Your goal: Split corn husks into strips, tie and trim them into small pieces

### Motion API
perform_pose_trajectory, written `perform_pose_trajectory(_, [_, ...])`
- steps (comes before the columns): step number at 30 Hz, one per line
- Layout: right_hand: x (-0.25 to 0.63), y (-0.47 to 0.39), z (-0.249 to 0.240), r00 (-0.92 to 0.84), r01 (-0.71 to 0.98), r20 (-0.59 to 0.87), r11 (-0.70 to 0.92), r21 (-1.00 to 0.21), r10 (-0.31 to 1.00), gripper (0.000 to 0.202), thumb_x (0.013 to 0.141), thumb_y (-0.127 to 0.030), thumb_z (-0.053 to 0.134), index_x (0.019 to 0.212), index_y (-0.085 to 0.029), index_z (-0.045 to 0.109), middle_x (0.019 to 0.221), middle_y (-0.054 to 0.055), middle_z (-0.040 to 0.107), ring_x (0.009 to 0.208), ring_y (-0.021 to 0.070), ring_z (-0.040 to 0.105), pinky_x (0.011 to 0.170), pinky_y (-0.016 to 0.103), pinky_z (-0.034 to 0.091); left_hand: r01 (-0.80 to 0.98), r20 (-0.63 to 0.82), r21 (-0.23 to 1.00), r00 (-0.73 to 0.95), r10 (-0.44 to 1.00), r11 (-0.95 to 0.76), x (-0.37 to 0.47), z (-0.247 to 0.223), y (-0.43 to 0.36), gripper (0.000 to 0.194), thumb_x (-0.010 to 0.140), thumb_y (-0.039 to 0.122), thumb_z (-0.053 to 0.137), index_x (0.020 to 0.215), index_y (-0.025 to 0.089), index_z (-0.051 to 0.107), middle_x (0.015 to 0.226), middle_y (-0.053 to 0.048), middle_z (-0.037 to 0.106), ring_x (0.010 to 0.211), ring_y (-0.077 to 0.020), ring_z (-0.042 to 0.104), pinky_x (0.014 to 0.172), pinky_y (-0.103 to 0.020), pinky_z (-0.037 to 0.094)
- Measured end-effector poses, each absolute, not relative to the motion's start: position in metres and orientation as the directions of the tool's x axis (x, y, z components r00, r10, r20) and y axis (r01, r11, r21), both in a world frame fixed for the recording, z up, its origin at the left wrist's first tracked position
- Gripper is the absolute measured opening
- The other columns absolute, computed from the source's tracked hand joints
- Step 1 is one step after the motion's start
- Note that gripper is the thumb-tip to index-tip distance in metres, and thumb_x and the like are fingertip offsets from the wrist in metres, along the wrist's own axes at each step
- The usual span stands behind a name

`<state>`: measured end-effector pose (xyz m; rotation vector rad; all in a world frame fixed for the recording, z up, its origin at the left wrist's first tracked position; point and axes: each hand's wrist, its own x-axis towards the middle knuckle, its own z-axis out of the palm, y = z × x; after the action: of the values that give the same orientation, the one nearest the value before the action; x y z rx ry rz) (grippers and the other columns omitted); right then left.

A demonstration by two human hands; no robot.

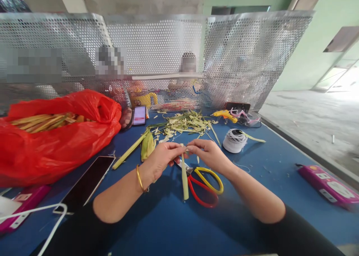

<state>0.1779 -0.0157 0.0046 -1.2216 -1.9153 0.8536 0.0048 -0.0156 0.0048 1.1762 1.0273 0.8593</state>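
Note:
Near the middle of the head view, a pale green plant strip [184,179] hangs down from between my hands, its top end at my fingertips. My left hand [165,157], with a gold bangle on the wrist, is closed on it with thumb and fingers pinched. My right hand [206,153] meets it there, thumb and forefinger pressed together at the strip's top end; part of this contact is too small to make out. Scissors [204,196] with one red and one yellow handle lie behind the strip, their blades partly hidden by my left hand.
A red bag [92,136] of dry stalks fills the left, with a dark phone [86,183] before it. Plant scraps [187,123] lie behind my hands. A white thread spool [235,142], a yellow glue gun [226,115] and a purple box [328,185] are rightward. Perforated metal panels stand behind.

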Motion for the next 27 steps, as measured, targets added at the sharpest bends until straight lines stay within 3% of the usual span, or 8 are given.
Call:
perform_pose_trajectory(3, [0.181,-0.014,0.005,-0.315,0.491,0.184,0.325,-0.808,0.931,0.033,0.081,-0.043,0.05,0.065,-0.017,0.062,0.057,-0.001,0.058,0.059,0.0128,0.05,0.06,0.026,0.037,0.051,-0.144,0.99,0.285,0.948,0.135,0.005,0.006,-0.015,0.024,0.064,0.037,0.073,0.06,0.014,0.066,0.062,-0.004,0.067,0.044,-0.0055,0.045,0.041,-0.019,0.025])
perform_pose_trajectory(7, [0.179,-0.012,0.0,-0.275,0.442,0.113,0.23,-0.867,0.955,0.044,0.081,-0.053,0.048,0.066,-0.016,0.065,0.065,0.002,0.063,0.068,0.0158,0.055,0.067,0.028,0.04,0.136,-0.133,0.986,0.334,0.933,0.091,0.008,0.009,-0.02,0.027,0.064,0.042,0.073,0.061,0.015,0.068,0.062,-0.003,0.067,0.044,-0.0064,0.047,0.04,-0.02,0.024])
perform_pose_trajectory(11, [0.171,-0.018,-0.003,-0.287,0.251,0.012,0.087,-0.964,0.958,0.045,0.075,-0.058,0.057,0.061,-0.015,0.061,0.056,0.0,0.057,0.057,0.013,0.052,0.06,0.027,0.039,0.186,-0.182,0.976,0.404,0.896,0.114,0.013,0.011,-0.028,0.029,0.069,0.043,0.069,0.068,0.015,0.07,0.064,-0.004,0.069,0.042,-0.0078,0.051,0.039,-0.02,0.025])
perform_pose_trajectory(15, [0.166,-0.024,0.001,-0.295,-0.007,-0.055,-0.06,-0.998,0.954,0.034,0.063,-0.046,0.074,0.063,-0.016,0.058,0.054,-0.003,0.055,0.049,0.0104,0.049,0.051,0.024,0.037,0.26,-0.21,0.96,0.421,0.882,0.104,0.018,0.009,-0.033,0.025,0.072,0.036,0.067,0.06,0.015,0.064,0.055,-0.001,0.066,0.04,-0.0078,0.05,0.039,-0.02,0.027])
perform_pose_trajectory(18, [0.165,-0.027,0.005,-0.219,-0.097,0.071,0.051,-0.994,0.973,0.027,0.062,-0.038,0.075,0.065,-0.016,0.059,0.059,-0.003,0.055,0.054,0.0088,0.048,0.054,0.023,0.038,0.325,-0.168,0.946,0.422,0.891,0.024,0.019,0.004,-0.033,0.032,0.073,0.033,0.065,0.047,0.017,0.055,0.041,0.004,0.054,0.037,-0.0079,0.048,0.041,-0.021,0.032])
perform_pose_trajectory(22, [0.164,-0.035,0.01,-0.048,0.093,0.353,0.356,-0.93,0.935,0.021,0.074,-0.035,0.064,0.066,-0.017,0.058,0.063,-0.001,0.057,0.058,0.0108,0.05,0.055,0.024,0.039,0.349,-0.049,0.934,0.35,0.936,-0.082,0.016,-0.001,-0.028,0.032,0.074,0.032,0.061,0.047,0.018,0.054,0.039,0.005,0.051,0.035,-0.0077,0.046,0.041,-0.021,0.033])
perform_pose_trajectory(24, [0.163,-0.042,0.011,-0.016,0.297,0.537,0.517,-0.803,0.843,0.019,0.081,-0.031,0.057,0.066,-0.019,0.057,0.067,0.0,0.061,0.061,0.0122,0.053,0.058,0.026,0.04,0.262,-0.022,0.964,0.266,0.964,-0.05,0.014,0.002,-0.024,0.026,0.074,0.03,0.059,0.052,0.018,0.057,0.038,0.005,0.049,0.034,-0.0071,0.042,0.039,-0.02,0.031])
perform_pose_trajectory(27, [0.161,-0.051,0.01,-0.108,0.57,0.752,0.66,-0.489,0.65,0.013,0.085,-0.022,0.054,0.073,-0.02,0.059,0.07,0.001,0.066,0.064,0.0131,0.058,0.065,0.027,0.042,0.038,-0.133,0.991,0.185,0.974,0.128,0.011,0.008,-0.019,0.014,0.072,0.025,0.058,0.062,0.016,0.062,0.041,0.004,0.052,0.034,-0.0067,0.042,0.037,-0.019,0.031])
